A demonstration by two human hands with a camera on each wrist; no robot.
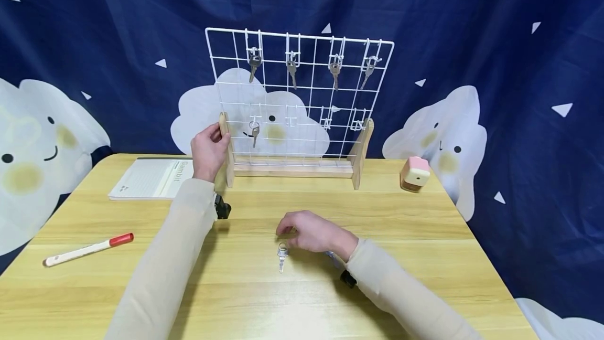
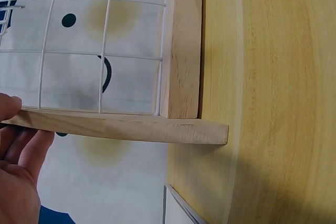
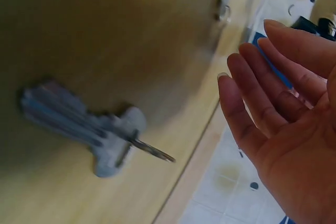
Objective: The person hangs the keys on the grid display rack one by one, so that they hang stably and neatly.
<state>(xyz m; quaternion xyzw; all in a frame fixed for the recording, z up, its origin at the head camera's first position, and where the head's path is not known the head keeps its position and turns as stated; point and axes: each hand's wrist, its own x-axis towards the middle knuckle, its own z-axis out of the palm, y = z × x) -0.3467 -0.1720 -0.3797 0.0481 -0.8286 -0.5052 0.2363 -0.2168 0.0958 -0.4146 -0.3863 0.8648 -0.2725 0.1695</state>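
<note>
My left hand [image 1: 209, 152] pinches the left wooden upright [image 2: 121, 128] of a white wire grid rack [image 1: 302, 99], thumb on one side and fingers on the other. Several keys [image 1: 292, 70] hang from hooks in the upper row, and one key [image 1: 255, 133] from the leftmost lower hook. My right hand [image 1: 309, 231] hovers over the table with relaxed fingers and holds nothing, as the right wrist view [image 3: 283, 103] shows. Just below its fingertips lies a key with a ring [image 1: 282, 258]. A second key [image 3: 79, 119] lies under the wrist, partly hidden in the head view.
A notepad [image 1: 151, 178] lies left of the rack. Nearer on the left is a white marker with a red cap [image 1: 89, 250]. A small pink and cream box-shaped object [image 1: 415, 173] stands at the right. A dark blue curtain [image 1: 424, 14] hangs behind the table [image 1: 245, 298].
</note>
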